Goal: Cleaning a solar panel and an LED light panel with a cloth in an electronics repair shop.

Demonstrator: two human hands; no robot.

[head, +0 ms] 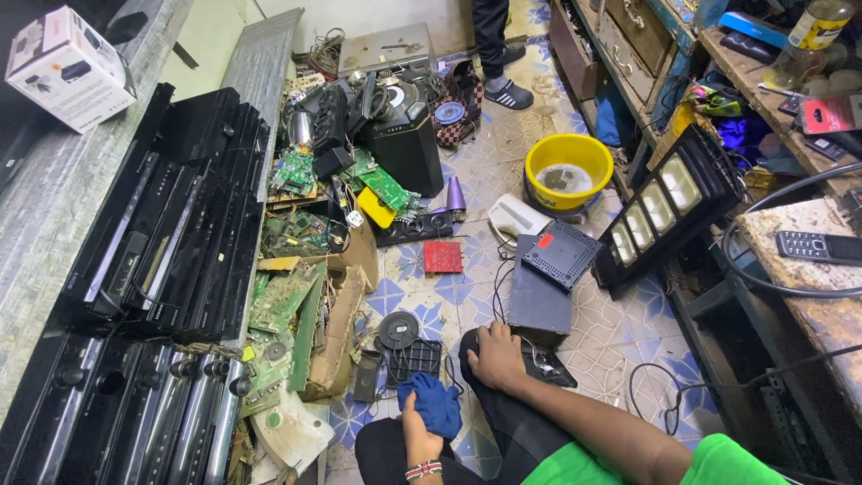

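Head view, looking down. Saw first a tiled floor [611, 341], packed with old parts. Saw along the left a long row of black players [171, 233], stacked edge to edge. Found on the right a desk [808, 296] with a phone [819, 247] on it, and leaning close by, a black lamp panel [660, 211]. Spotted farther back a black speaker [409, 144], a yellow bucket [568, 162] and another person's shoe [507, 92].

Came next to a flat grey box [539, 305] on the floor just past the knees, lid on and shut, with a small black box [561, 254] tilted on top. Rested the right hand [496, 355] on a knee, right by the near edge of that grey box, fingers spread flat and gripping nothing. Closed the left hand [420, 440] round a blue cloth [433, 404], fingers curled on it, low between the knees.

Looked not opened yet: no lid off and no tool in either hand, as far as could be seen.

Had little room to move. Sat with green boards [283, 301] and torn cardboard [341, 332] close on the left and black wires [664, 395] looped on the right. Found a round black part [398, 330] and a black grille [415, 359] just beside the cloth. Left only a small bare patch of tiles to the right of the grey box.
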